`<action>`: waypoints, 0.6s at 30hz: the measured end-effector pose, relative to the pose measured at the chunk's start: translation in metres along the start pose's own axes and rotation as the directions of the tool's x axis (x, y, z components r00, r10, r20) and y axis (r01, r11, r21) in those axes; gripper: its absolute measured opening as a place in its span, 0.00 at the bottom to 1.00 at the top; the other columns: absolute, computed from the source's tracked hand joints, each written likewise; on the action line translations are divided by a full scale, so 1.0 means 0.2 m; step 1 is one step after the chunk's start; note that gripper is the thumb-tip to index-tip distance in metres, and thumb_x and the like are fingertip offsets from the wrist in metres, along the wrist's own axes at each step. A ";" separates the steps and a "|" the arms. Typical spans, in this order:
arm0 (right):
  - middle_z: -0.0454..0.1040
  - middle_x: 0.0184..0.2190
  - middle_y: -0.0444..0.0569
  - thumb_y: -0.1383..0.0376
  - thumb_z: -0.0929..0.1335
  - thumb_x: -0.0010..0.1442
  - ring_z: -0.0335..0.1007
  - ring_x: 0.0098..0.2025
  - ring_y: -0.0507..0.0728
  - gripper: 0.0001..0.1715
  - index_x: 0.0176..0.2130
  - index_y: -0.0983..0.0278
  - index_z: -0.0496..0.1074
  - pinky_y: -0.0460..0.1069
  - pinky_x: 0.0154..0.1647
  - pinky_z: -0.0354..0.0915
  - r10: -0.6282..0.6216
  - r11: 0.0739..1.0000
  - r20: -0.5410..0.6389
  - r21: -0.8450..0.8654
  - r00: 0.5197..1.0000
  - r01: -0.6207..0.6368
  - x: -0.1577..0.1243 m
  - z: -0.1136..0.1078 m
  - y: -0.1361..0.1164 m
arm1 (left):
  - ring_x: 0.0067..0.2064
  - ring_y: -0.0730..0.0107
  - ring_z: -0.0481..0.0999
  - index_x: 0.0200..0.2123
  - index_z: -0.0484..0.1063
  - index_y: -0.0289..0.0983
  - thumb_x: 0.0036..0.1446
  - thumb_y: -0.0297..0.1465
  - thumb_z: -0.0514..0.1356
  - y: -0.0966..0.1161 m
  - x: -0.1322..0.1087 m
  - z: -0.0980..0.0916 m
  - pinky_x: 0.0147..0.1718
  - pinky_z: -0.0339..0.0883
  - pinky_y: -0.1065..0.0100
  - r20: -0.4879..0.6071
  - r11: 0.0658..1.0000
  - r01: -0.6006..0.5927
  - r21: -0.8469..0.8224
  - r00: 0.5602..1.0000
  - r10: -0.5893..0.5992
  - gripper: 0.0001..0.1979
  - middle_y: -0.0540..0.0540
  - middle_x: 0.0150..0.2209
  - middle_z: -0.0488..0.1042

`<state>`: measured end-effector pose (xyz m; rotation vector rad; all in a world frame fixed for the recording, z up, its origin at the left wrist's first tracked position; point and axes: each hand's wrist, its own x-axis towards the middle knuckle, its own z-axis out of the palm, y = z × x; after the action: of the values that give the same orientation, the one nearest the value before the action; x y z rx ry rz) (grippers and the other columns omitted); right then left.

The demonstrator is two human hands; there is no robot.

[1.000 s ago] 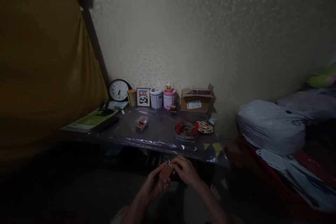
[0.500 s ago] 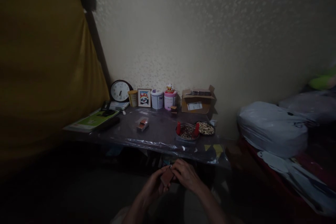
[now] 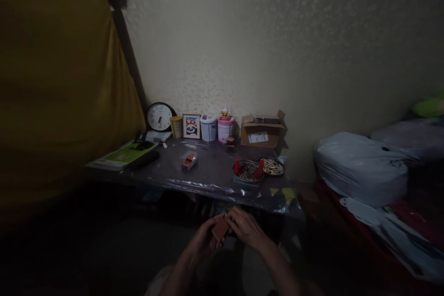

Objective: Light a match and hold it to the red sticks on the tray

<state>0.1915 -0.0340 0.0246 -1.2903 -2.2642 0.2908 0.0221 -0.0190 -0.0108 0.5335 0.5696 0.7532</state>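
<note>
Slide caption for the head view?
Left hand holds a small brown box, right hand at its edge, before a table.

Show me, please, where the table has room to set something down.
The widest bare patch of table lies between the small boxes and the round dish with red objects. A smaller one separates those boxes from the green-topped stack. The back is crowded from clock to carton.

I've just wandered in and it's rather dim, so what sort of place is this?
Probably a room in a home: a round, dark-rimmed white clock and a small brown-framed panda picture stand along the back of a dark, plastic-covered table.
</note>
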 end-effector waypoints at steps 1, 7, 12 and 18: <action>0.67 0.33 0.44 0.65 0.59 0.62 0.65 0.35 0.51 0.08 0.35 0.60 0.66 0.44 0.37 0.61 0.002 1.000 0.006 0.003 1.000 -0.002 0.00 -0.01 0.00 | 0.18 0.74 0.71 0.49 0.63 0.33 0.51 0.32 0.53 0.00 0.00 0.00 0.14 0.57 0.76 0.003 1.000 -0.002 -0.001 1.000 0.002 0.21 0.43 0.27 0.76; 0.67 0.33 0.44 0.66 0.60 0.61 0.66 0.35 0.51 0.07 0.34 0.61 0.66 0.44 0.37 0.61 0.009 1.000 0.012 -0.008 1.000 -0.009 0.00 -0.01 -0.01 | 0.18 0.75 0.71 0.48 0.64 0.34 0.51 0.32 0.54 0.01 -0.01 0.02 0.15 0.58 0.76 0.009 1.000 0.001 0.000 1.000 -0.001 0.20 0.44 0.27 0.76; 0.67 0.34 0.44 0.67 0.60 0.61 0.66 0.36 0.51 0.08 0.36 0.60 0.67 0.44 0.37 0.61 -0.011 1.000 0.022 0.004 1.000 0.011 -0.01 -0.01 0.00 | 0.19 0.75 0.71 0.48 0.65 0.33 0.51 0.32 0.54 0.00 -0.02 0.02 0.15 0.57 0.76 0.034 1.000 0.000 0.006 0.999 -0.001 0.20 0.43 0.27 0.76; 0.68 0.34 0.43 0.66 0.60 0.61 0.66 0.36 0.51 0.07 0.34 0.60 0.67 0.44 0.37 0.60 0.017 1.000 0.050 0.021 0.999 -0.018 -0.01 -0.03 -0.01 | 0.20 0.74 0.72 0.46 0.66 0.33 0.51 0.31 0.54 0.00 0.00 0.00 0.16 0.59 0.76 0.043 1.000 -0.002 0.012 0.999 0.002 0.18 0.43 0.27 0.76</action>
<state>0.1934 -0.0371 0.0292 -1.3062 -2.2854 0.3567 0.0224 -0.0192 -0.0118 0.5600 0.5335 0.7392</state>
